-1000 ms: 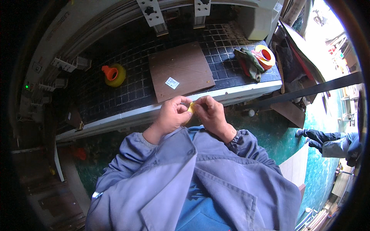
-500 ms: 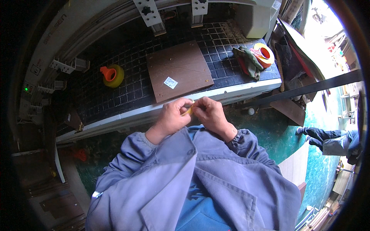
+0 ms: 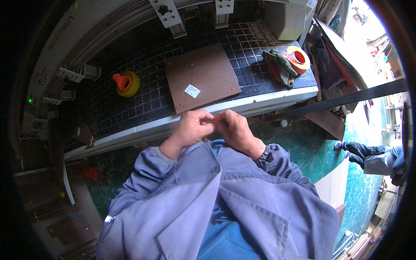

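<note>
Bare left hand (image 3: 189,128) and right hand (image 3: 237,130) meet, fingertips pinched together on 1 small orange-yellow scrap (image 3: 214,122), mostly hidden, near the black gridded bed's (image 3: 151,89) white front edge (image 3: 255,102); exposed grid separates 1 flat brown board (image 3: 208,71) from 1 yellow tape roll (image 3: 134,86).

Left hand (image 3: 189,128) and right hand (image 3: 236,131) pinch a tiny piece (image 3: 213,122) in front of a brown panel (image 3: 203,78).
Left of it: 1 yellow roll (image 3: 133,86).
</note>
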### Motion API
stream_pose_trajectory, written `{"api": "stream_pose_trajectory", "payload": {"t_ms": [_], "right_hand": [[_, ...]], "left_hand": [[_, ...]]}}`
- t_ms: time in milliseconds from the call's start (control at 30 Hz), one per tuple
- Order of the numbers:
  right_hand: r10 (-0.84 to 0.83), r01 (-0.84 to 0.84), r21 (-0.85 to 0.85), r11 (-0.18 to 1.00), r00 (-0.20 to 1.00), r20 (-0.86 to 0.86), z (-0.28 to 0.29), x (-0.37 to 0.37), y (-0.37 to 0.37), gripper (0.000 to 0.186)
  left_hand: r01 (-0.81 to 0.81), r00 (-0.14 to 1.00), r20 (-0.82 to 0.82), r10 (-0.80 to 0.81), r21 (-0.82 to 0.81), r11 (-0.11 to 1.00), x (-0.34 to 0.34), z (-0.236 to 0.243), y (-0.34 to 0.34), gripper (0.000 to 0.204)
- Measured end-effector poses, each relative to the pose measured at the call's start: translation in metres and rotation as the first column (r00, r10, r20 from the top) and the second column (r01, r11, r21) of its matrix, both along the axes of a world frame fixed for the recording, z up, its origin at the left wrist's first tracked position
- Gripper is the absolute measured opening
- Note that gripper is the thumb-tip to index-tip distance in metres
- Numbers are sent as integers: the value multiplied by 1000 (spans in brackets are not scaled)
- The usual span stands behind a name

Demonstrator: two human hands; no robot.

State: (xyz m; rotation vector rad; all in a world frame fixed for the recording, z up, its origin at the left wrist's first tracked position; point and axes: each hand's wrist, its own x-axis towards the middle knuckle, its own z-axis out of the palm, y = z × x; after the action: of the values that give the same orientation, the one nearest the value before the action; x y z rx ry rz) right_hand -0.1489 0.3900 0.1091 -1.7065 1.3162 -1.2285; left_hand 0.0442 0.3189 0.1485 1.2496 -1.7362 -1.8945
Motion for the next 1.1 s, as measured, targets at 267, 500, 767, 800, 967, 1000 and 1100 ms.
{"api": "stream_pose_trajectory", "payload": {"t_ms": [267,500,767,800,967,1000,1100], "right_hand": [[-18,10,189,982,999,39,10,1,1,15],[2,-10,277,961,1000,29,12,0,1,16],[22,-25,170,985,999,24,9,2,2,12],[24,-29,160,987,999,33,9,3,3,12],[20,-29,150,988,998,61,11,6,5,15],[24,-40,179,983,996,90,11,7,5,20],[-5,-19,191,981,993,122,9,4,1,34]], "left_hand": [[40,995,99,-25,-147,988,2,-8,4,12],[78,984,172,-41,-216,973,2,-8,1,21],[94,988,127,-86,-55,994,8,-15,-5,18],[110,989,109,-103,-61,992,9,-17,-5,16],[61,995,-72,-62,-19,998,14,-25,-3,8],[55,995,-84,-56,-18,998,15,-27,-2,7],[40,999,20,-37,-151,988,23,-32,-3,8]]}}
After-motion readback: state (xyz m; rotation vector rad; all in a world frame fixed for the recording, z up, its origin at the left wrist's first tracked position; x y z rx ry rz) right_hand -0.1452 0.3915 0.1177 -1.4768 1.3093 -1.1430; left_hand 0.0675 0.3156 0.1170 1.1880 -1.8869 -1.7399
